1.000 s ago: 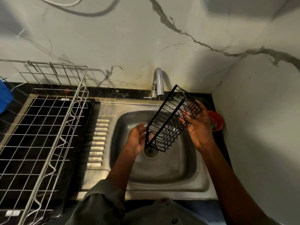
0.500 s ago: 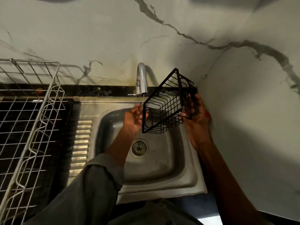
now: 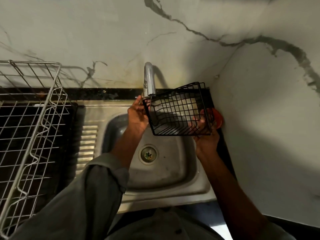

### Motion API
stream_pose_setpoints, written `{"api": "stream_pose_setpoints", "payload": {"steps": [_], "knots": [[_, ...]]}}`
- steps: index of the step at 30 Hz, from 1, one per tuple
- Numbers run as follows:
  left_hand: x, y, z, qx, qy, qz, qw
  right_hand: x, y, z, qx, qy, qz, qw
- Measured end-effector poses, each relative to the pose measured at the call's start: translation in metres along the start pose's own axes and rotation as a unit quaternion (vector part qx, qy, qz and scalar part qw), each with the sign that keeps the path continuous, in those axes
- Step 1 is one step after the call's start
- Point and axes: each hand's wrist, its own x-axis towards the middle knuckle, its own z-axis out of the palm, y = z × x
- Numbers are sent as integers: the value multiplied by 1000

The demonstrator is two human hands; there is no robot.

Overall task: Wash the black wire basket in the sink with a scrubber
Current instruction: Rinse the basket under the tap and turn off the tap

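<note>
**What I cannot make out from here**

The black wire basket (image 3: 180, 110) covers most of my right hand (image 3: 205, 135), so I see its fingers only through the mesh. An orange-red object (image 3: 218, 118) behind the basket is mostly hidden; I cannot tell what it is. The silver dish rack (image 3: 32, 118) runs off the left edge. No scrubber is visible to me.

Two hands (image 3: 138, 116), one black basket (image 3: 180, 110), one sink (image 3: 166, 174), one tap (image 3: 149, 78).
</note>
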Motion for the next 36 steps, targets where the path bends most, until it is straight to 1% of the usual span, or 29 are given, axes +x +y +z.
{"api": "stream_pose_setpoints", "payload": {"steps": [1,2,4,5,7,9,11,14,17,20,23,25,27,29,31,34,36], "knots": [[1,-2,0,4,-16,6,1000,3,0,3,20,28,15,999],[-1,-3,-1,25,-28,12,999,7,0,6,33,33,23,999],[0,-5,-7,92,-37,24,995,8,-4,11,41,18,20,999],[1,-6,-12,132,-34,33,990,6,-8,12,52,0,25,998],[4,-5,-22,189,-34,44,980,4,-10,12,80,-63,63,993],[4,-2,-33,243,-29,66,967,3,-4,13,59,-106,80,989],[-2,2,-46,312,-4,98,945,5,7,13,23,-107,74,991],[-18,9,-69,372,27,137,918,4,26,16,-2,-130,109,985],[-32,12,-86,395,68,160,902,-2,38,12,33,-138,147,979],[-47,10,-93,417,99,176,886,-5,44,3,69,-113,145,981],[-59,6,-89,448,100,199,866,-5,35,2,85,-89,139,983],[-70,4,-79,440,87,216,867,-3,27,0,89,-73,142,983],[-82,2,-69,429,79,242,867,-1,21,-1,71,-77,155,982],[-87,5,-65,414,68,268,867,-5,15,5,14,-91,164,982],[-89,11,-66,413,53,280,865,-9,13,16,-31,-87,189,978],[-94,27,-68,419,56,290,858,-11,16,33,-15,-70,254,965],[-97,36,-75,410,68,291,862,-14,20,41,5,-70,283,956]]}}
